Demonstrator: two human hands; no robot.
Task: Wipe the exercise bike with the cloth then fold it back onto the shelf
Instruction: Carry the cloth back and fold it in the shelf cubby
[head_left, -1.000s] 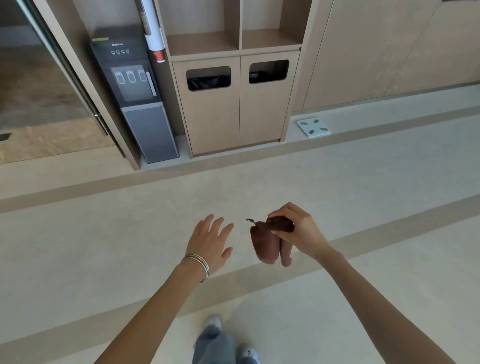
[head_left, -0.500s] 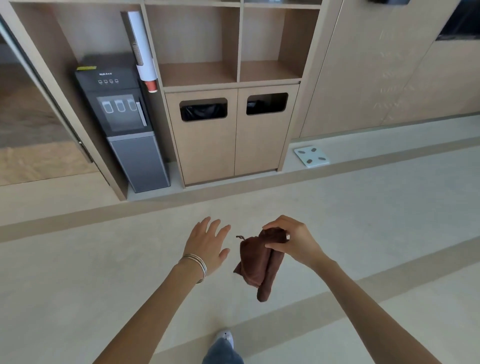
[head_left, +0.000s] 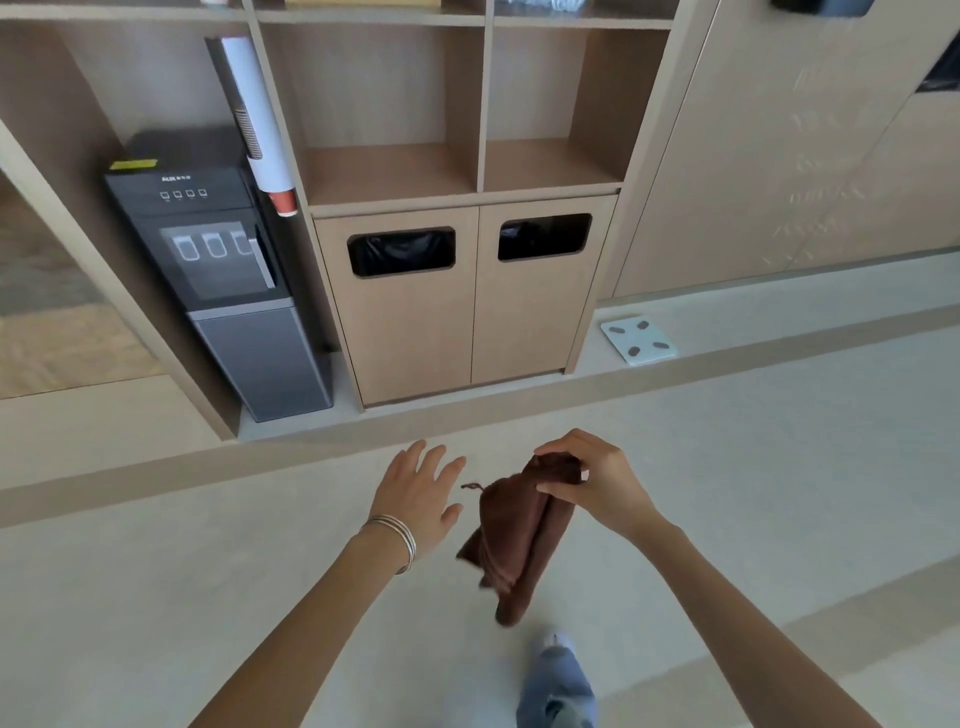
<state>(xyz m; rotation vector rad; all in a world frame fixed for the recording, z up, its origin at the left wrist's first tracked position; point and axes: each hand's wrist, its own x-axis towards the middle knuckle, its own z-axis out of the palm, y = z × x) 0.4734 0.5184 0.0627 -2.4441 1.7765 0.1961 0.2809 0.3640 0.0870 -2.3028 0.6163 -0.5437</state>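
Over open floor, right hand (head_left: 597, 483) pinches hanging cloth (head_left: 514, 540); left hand (head_left: 418, 491) spread, apart

The right hand (head_left: 597, 488) pinches a brown cloth (head_left: 514, 540) that hangs down; the left hand (head_left: 415, 493) is spread beside it, facing wooden shelves (head_left: 467, 176).

Soft, even daylight, wide-angle view

The room is bright and evenly lit, with faint shadows under the shelf (head_left: 462, 171) boards and none hard on the floor (head_left: 156, 597). The cabinet (head_left: 779, 156) lines bow and lean toward the edges. The hanging cloth (head_left: 511, 540) is slightly smeared at its lower end; the rest looks mildly soft.
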